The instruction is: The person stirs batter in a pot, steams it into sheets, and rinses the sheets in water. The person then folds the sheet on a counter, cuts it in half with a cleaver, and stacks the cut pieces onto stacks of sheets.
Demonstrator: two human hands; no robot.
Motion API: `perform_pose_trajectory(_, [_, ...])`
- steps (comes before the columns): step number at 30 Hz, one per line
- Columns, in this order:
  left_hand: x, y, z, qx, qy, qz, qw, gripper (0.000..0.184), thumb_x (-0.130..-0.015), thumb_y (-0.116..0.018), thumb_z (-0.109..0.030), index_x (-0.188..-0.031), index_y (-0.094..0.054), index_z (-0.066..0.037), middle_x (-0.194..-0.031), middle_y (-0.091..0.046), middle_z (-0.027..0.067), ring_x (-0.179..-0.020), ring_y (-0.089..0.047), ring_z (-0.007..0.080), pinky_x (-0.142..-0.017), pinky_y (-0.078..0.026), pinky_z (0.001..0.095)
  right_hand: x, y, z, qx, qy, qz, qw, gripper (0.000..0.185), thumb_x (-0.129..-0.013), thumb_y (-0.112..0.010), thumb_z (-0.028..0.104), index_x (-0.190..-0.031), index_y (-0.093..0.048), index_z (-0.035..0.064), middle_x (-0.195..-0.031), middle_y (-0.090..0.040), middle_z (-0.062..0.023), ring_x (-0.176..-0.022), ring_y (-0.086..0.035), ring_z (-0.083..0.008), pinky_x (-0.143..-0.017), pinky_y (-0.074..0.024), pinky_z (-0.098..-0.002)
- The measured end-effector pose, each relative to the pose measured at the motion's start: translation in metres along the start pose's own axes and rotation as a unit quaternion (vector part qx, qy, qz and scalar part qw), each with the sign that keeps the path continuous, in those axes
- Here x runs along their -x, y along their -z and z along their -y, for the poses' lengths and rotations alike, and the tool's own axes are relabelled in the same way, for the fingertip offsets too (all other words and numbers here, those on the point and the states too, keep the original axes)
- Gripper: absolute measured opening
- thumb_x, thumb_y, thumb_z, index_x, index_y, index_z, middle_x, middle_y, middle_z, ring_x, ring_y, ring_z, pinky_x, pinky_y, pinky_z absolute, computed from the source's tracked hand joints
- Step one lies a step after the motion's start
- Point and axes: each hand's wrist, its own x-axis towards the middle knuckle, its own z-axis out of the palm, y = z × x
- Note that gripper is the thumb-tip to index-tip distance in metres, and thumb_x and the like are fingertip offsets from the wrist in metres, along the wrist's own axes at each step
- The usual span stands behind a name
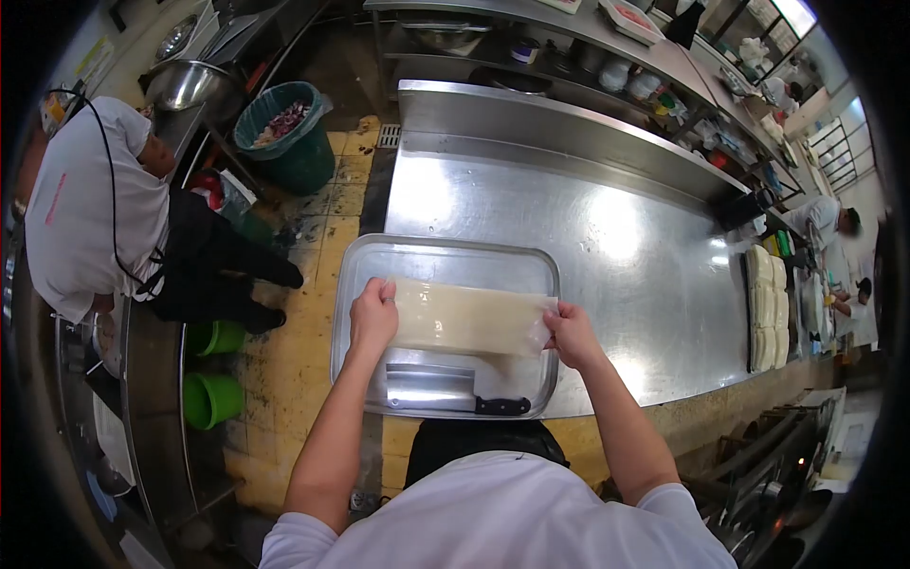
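A pale, flat rectangular slab in clear plastic wrap (469, 318) spans the space between my hands, over a metal tray (445, 248). My left hand (375, 313) grips its left end, fingers closed on the edge. At the right end, my right hand (572, 334) pinches the wrap's corner. A cleaver (431, 389) with a black handle lies flat in the tray, just below the slab. The tray rests on the left end of a steel table (654, 275).
Wrapped pale blocks (768, 308) sit at the table's right end. A raised steel edge (569, 156) runs along the back. A green bin (284, 137) stands on the floor at left, near a person in a white shirt (95, 209). Green buckets (210, 398) are below.
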Motion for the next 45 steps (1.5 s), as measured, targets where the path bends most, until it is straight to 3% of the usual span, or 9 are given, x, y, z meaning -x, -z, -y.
perform_pose_trajectory(15, [-0.002,-0.013,0.018,-0.032,0.014,0.012,0.999,0.03,-0.102,-0.056,-0.031,-0.115,-0.062,-0.004,-0.099,-0.072,0.0257,-0.097,-0.067,0.0485,-0.084,-0.051,0.054,-0.015,0.003,-0.01,0.123,-0.03,-0.019,0.992,0.029,-0.101,-0.058,0.014,-0.124,-0.065,-0.0014,-0.101,-0.07,-0.0081,-0.086,-0.068,-0.0177,-0.07,-0.0604,-0.0366])
perform_pose_trajectory(18, [0.002,-0.012,0.028,-0.044,0.04,0.023,0.998,0.04,-0.1,-0.06,-0.034,-0.125,-0.057,-0.002,-0.103,-0.072,0.0249,-0.101,-0.067,0.0467,-0.089,-0.052,0.0518,-0.014,0.001,-0.013,0.091,-0.016,-0.05,0.994,0.034,-0.099,-0.061,0.013,-0.128,-0.063,-0.0037,-0.1,-0.07,-0.0087,-0.083,-0.068,-0.0185,-0.063,-0.0582,-0.0358])
perform_pose_trajectory(21, [0.017,0.001,0.021,-0.084,0.076,0.062,0.992,0.054,-0.096,-0.067,-0.037,-0.133,-0.052,0.0,-0.107,-0.073,0.024,-0.106,-0.067,0.0447,-0.092,-0.052,0.0499,-0.01,0.007,-0.023,0.127,0.012,-0.063,0.99,0.038,-0.094,-0.065,0.013,-0.129,-0.063,-0.0029,-0.101,-0.071,-0.0141,-0.083,-0.07,-0.0235,-0.066,-0.0578,-0.0388])
perform_pose_trajectory(24, [0.034,0.007,0.024,-0.141,0.072,0.071,0.985,0.059,-0.092,-0.073,-0.036,-0.133,-0.052,0.002,-0.103,-0.073,0.0222,-0.104,-0.069,0.0417,-0.092,-0.052,0.0483,-0.002,0.013,-0.042,0.419,0.211,-0.162,0.868,0.042,-0.09,-0.068,0.012,-0.129,-0.063,-0.0032,-0.103,-0.071,-0.02,-0.084,-0.071,-0.0308,-0.073,-0.0576,-0.0413])
perform_pose_trajectory(29, [0.045,0.01,0.051,-0.045,0.078,0.025,0.996,0.05,-0.089,-0.076,-0.027,-0.127,-0.058,0.0,-0.088,-0.072,0.0162,-0.089,-0.07,0.034,-0.082,-0.053,0.0443,0.064,-0.028,-0.051,0.404,0.18,-0.027,0.897,0.033,-0.087,-0.07,0.016,-0.116,-0.069,0.0008,-0.103,-0.072,-0.0176,-0.09,-0.071,-0.033,-0.082,-0.0567,-0.0429])
perform_pose_trajectory(32, [0.056,0.013,0.054,-0.025,0.085,-0.015,0.996,0.044,-0.089,-0.076,-0.024,-0.124,-0.06,-0.002,-0.081,-0.07,0.0132,-0.079,-0.069,0.0302,-0.075,-0.053,0.0426,0.085,-0.044,-0.076,0.512,0.291,0.118,0.8,0.034,-0.085,-0.071,0.017,-0.115,-0.069,0.0016,-0.105,-0.069,-0.0177,-0.098,-0.068,-0.036,-0.085,-0.0568,-0.0455])
perform_pose_trajectory(34, [0.069,0.012,0.045,-0.019,0.083,-0.04,0.996,0.041,-0.089,-0.076,-0.023,-0.122,-0.062,-0.004,-0.078,-0.069,0.012,-0.075,-0.068,0.0287,-0.071,-0.053,0.0421,0.093,-0.056,-0.078,0.597,0.302,0.17,0.724,0.032,-0.082,-0.069,0.012,-0.112,-0.067,0.0003,-0.106,-0.066,-0.0179,-0.103,-0.065,-0.0365,-0.087,-0.0563,-0.0452])
perform_pose_trajectory(40, [0.121,0.001,-0.001,0.01,0.043,-0.022,0.999,0.034,-0.09,-0.076,-0.022,-0.116,-0.066,-0.003,-0.071,-0.067,0.0106,-0.066,-0.065,0.025,-0.065,-0.052,0.0401,0.078,-0.07,-0.105,0.656,0.365,0.157,0.642,0.028,-0.075,-0.068,0.009,-0.102,-0.066,0.0015,-0.101,-0.065,-0.0162,-0.098,-0.066,-0.0339,-0.083,-0.0573,-0.0426])
perform_pose_trajectory(45, [0.146,-0.006,-0.015,0.084,0.034,0.014,0.996,0.02,-0.099,-0.068,-0.019,-0.108,-0.069,0.0,-0.072,-0.065,0.0013,-0.062,-0.056,0.0081,-0.057,-0.047,0.027,0.076,-0.072,-0.081,0.616,0.247,0.222,0.714,0.028,-0.077,-0.068,0.014,-0.099,-0.068,-0.0027,-0.098,-0.07,-0.0239,-0.095,-0.069,-0.0399,-0.083,-0.0575,-0.047])
